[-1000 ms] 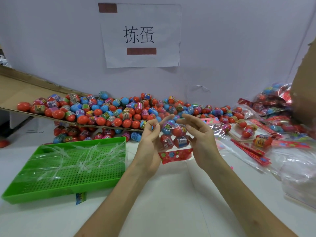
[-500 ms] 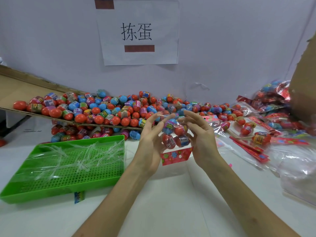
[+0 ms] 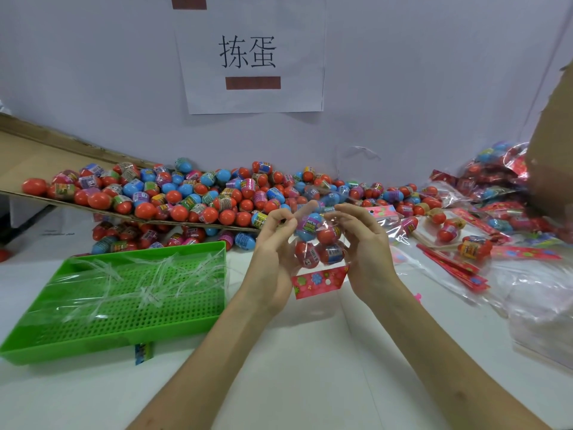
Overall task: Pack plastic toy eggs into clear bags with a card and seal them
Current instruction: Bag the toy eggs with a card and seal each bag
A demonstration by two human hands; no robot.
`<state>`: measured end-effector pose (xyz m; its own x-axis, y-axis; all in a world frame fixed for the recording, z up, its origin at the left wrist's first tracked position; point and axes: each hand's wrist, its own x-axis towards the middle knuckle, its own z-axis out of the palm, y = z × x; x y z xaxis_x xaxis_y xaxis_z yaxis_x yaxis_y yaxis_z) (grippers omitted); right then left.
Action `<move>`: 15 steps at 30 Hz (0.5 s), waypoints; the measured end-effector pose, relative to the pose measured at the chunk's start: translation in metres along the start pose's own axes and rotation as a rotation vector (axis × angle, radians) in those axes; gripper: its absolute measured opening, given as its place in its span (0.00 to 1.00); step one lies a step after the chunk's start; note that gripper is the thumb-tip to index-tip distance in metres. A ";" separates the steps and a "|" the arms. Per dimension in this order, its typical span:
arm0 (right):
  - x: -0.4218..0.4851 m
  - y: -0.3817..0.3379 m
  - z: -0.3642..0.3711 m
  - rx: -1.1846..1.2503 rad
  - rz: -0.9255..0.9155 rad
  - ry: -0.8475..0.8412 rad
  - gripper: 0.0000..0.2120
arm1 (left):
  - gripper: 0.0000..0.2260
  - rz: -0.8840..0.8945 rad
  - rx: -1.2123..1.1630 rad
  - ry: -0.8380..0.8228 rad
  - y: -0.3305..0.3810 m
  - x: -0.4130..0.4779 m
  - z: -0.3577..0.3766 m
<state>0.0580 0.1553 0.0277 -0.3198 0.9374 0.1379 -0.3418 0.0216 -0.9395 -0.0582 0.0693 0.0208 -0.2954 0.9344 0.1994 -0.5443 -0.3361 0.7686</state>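
Observation:
I hold a clear bag (image 3: 321,243) between both hands above the white table. It contains several red and blue toy eggs, and a red flowered card (image 3: 319,280) hangs at its lower end. My left hand (image 3: 273,252) pinches the bag's upper left edge with curled fingers. My right hand (image 3: 362,243) grips the upper right side, fingers bent over the top. A big heap of loose red and blue eggs (image 3: 192,197) lies behind on a cardboard sheet.
A green perforated tray (image 3: 124,318) with clear strips sits at the left. Filled bags (image 3: 496,181), loose red cards (image 3: 452,265) and empty clear bags (image 3: 542,305) lie at the right. A cardboard flap (image 3: 555,144) juts in at the right edge. A paper sign hangs on the wall.
Both hands have shifted their fingers along the top of the bag, the left fingers curling in to pinch it. The bag stays in about the same place.

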 end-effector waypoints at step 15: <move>0.003 0.000 -0.001 0.010 -0.003 0.014 0.12 | 0.07 -0.015 0.007 0.134 -0.004 0.000 0.005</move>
<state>0.0584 0.1582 0.0274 -0.3061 0.9423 0.1359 -0.3516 0.0208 -0.9359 -0.0525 0.0714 0.0211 -0.3899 0.9149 0.1046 -0.5439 -0.3204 0.7756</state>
